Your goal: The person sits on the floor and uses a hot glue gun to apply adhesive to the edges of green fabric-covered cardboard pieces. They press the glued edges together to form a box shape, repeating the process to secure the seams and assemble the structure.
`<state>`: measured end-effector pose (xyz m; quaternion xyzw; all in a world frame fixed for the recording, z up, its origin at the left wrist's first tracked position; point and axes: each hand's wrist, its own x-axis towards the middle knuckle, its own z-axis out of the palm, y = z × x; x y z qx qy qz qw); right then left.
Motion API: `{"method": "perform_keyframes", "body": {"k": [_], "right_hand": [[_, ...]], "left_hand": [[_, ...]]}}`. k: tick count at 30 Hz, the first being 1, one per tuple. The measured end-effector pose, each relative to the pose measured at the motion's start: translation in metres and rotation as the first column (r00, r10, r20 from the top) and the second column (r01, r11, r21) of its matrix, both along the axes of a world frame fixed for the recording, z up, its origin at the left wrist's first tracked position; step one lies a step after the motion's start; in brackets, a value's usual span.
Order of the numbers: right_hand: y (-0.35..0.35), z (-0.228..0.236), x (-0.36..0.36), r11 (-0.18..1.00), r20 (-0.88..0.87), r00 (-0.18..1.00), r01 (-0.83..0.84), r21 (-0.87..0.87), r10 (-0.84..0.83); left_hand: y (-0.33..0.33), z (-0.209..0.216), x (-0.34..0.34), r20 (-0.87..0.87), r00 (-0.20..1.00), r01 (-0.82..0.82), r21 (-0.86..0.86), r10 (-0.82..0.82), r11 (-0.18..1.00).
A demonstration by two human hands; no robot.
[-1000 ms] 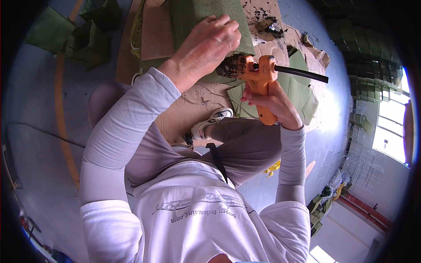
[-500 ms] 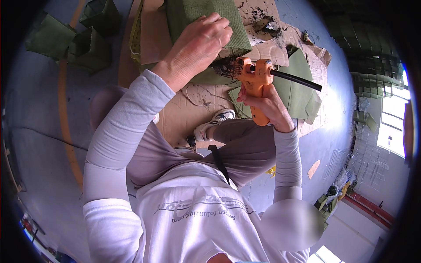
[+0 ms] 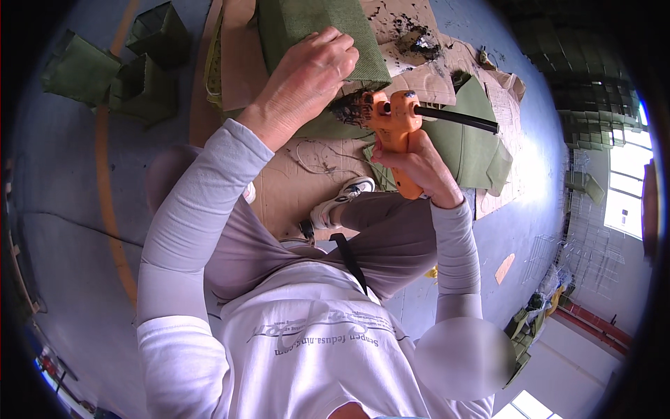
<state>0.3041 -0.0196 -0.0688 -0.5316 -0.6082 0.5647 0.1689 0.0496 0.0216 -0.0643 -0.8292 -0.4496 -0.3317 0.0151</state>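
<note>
My right hand (image 3: 426, 166) is wrapped round the handle of an orange glue gun (image 3: 399, 124). A black glue stick (image 3: 460, 118) juts out of its back end. The gun's nozzle end is caked with dark residue and points left, just below the edge of a green woven-textured box (image 3: 317, 19). Closed fingers of my left hand (image 3: 310, 75) pinch that box's near edge; the fingertips are partly hidden. Whether the nozzle touches the box I cannot tell. Flat green pieces (image 3: 460, 143) lie to the right, beyond the gun.
Cardboard (image 3: 276, 192) covers the floor under the work, with black glue smears (image 3: 422, 43) at the far right. Several open green boxes (image 3: 80, 68) stand at the far left beside a yellow floor line (image 3: 105, 202). Green stacks (image 3: 579, 77) and wire racks (image 3: 590, 258) are on the right.
The glue gun and my right hand have shifted slightly left. My left hand and the box have moved a little left too, the grip unchanged.
</note>
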Motion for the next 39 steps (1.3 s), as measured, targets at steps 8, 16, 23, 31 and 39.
{"method": "perform_keyframes", "body": {"k": [8,16,23,31,39], "right_hand": [[-0.009,0.003,-0.005,0.994,-0.121,0.989,0.088,0.067,-0.079],[-0.035,0.020,0.019,0.972,-0.385,0.895,0.179,-0.153,-0.226],[-0.032,-0.007,0.062,0.949,-0.596,0.740,0.270,-0.161,-0.312],[0.051,-0.057,0.022,0.853,-0.695,0.526,0.453,-0.261,-0.491],[0.137,-0.121,0.018,0.808,-0.440,0.691,0.567,-0.162,-0.573]], "left_hand": [[0.003,-0.003,-0.008,0.049,0.998,0.024,0.045,-0.026,0.999],[0.010,0.007,-0.019,0.059,0.996,-0.063,-0.004,0.063,0.998],[0.027,0.017,-0.033,0.142,0.982,-0.126,-0.021,0.128,0.992],[0.047,0.041,-0.048,0.223,0.955,-0.200,-0.011,0.197,0.980],[0.045,0.051,-0.045,0.282,0.937,-0.209,-0.026,0.208,0.977]]}}
